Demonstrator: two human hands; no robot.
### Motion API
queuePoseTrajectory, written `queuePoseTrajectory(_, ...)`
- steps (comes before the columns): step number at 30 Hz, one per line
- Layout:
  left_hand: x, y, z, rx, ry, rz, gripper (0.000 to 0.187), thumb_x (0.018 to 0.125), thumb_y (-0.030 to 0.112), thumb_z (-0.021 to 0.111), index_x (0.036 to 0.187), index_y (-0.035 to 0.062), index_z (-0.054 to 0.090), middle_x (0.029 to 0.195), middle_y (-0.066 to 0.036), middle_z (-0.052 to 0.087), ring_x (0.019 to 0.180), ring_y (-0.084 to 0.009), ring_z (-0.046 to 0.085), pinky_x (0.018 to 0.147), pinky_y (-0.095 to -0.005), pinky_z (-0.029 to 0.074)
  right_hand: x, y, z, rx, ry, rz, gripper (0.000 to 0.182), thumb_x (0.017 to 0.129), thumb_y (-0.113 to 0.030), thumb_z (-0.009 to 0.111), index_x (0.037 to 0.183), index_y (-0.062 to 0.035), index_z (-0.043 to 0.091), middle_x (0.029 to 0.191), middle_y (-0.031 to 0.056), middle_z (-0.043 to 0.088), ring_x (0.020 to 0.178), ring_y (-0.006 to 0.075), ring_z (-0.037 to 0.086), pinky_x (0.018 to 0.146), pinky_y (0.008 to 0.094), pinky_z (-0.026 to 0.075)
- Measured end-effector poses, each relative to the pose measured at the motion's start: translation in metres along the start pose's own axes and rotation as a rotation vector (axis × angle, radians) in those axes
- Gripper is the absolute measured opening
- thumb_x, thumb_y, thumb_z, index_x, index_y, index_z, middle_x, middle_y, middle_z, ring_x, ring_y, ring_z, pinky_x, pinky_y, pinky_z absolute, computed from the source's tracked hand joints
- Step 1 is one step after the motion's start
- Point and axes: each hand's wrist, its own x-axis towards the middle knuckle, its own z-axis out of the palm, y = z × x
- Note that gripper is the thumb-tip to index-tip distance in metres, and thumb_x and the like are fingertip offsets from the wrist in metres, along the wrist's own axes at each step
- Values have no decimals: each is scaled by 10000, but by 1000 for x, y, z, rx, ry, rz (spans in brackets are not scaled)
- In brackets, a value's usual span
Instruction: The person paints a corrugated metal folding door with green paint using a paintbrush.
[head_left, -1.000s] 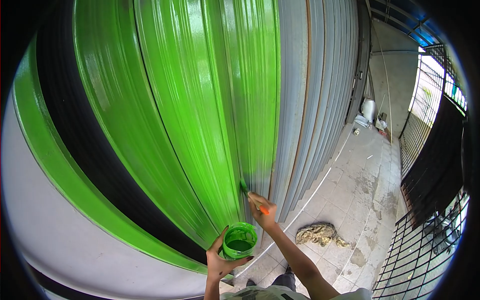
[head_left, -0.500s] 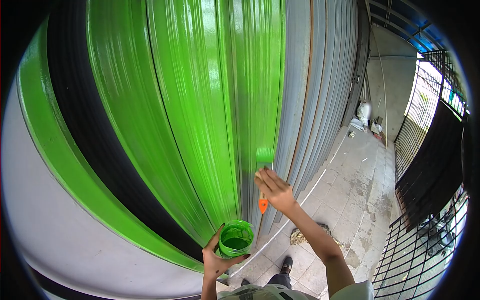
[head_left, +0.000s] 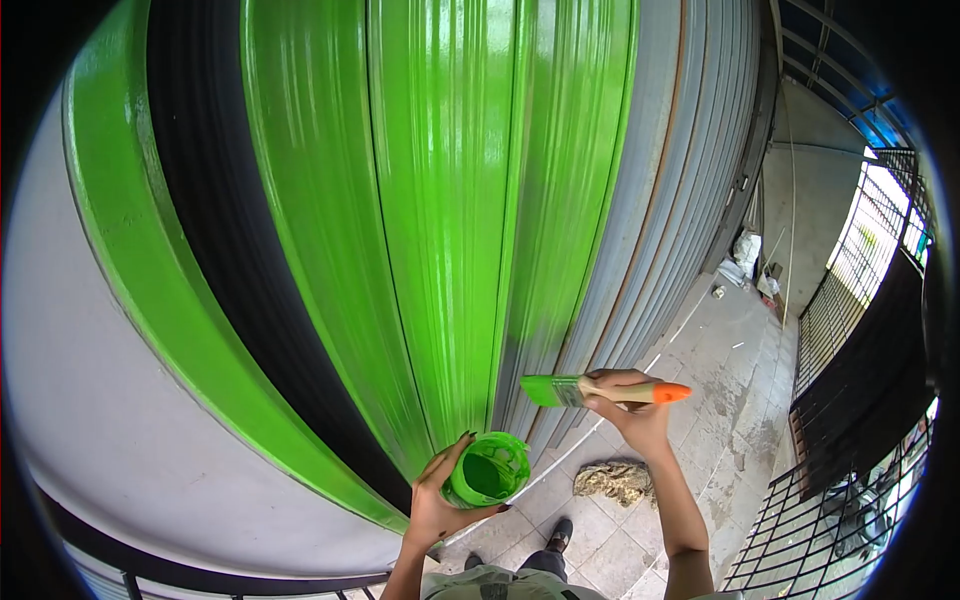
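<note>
My left hand (head_left: 437,508) is wrapped round a tub of green paint (head_left: 490,470), its mouth turned up toward me and its inner wall smeared. In my right hand (head_left: 632,408) is a paintbrush (head_left: 573,391), held by its wooden handle with the orange end pointing right. Green paint coats the bristles, which point left, above and to the right of the tub and apart from it. Behind them stands a folding metal door (head_left: 440,200). Wet-looking green covers its left panels, while bare grey panels (head_left: 650,180) show on the right.
A white wall (head_left: 180,420) curves along the left, beside a black upright strip (head_left: 200,180). On the tiled floor (head_left: 720,440) lies a crumpled brownish cloth-like thing (head_left: 613,482), near my feet. A black metal grille (head_left: 800,540) stands at right. Bags and debris (head_left: 745,255) lie farther back.
The paintbrush has left the door panel, moved down and right, and turned from upright to nearly level. The view has shifted, with the tub still in my left hand.
</note>
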Motion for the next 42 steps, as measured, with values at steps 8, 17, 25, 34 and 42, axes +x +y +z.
queuePoseTrajectory(8, 16, 14, 0, 110, 6, 267, 885, 548, 205, 893, 1330, 4, 530, 1276, -159, 598, 1194, -320, 563, 1025, -427, 446, -11, -77, 4, -203, -618, -177, 160, 776, -47, 755, 928, -94, 736, 950, 75, 735, 830, 210, 727, 703, 282, 604)
queuePoseTrajectory(17, 31, 24, -16, 262, -107, 446, 905, 515, 195, 874, 1338, 31, 536, 1316, -99, 578, 1245, -284, 524, 1074, -516, 389, -16, -64, 19, -169, -651, -257, 242, 812, -67, 717, 1049, -114, 703, 1002, 44, 726, 831, 220, 717, 651, 294, 595)
queuePoseTrajectory(25, 36, 28, -24, 305, -213, 481, 974, 490, 197, 885, 1374, 60, 500, 1354, -68, 555, 1264, -279, 511, 1078, -512, 395, -25, -56, 37, -292, -599, -248, 157, 854, -158, 704, 1006, -120, 691, 828, 23, 715, 616, 194, 679, 521, 294, 544)
queuePoseTrajectory(34, 38, 27, -27, 243, -234, 435, 972, 500, 205, 888, 1374, 47, 494, 1316, -104, 580, 1223, -299, 542, 1053, -456, 432, -23, -63, 34, -168, -486, -157, 197, 838, -86, 722, 1033, -105, 704, 930, 21, 720, 667, 167, 694, 597, 268, 569)
queuePoseTrajectory(42, 28, 23, -13, 251, -86, 284, 947, 521, 241, 904, 1349, 12, 505, 1274, -148, 600, 1175, -323, 572, 998, -427, 469, -38, -47, 45, 291, -33, 330, 191, 820, -21, 748, 963, 31, 633, 884, 78, 692, 754, 121, 690, 636, 231, 576)
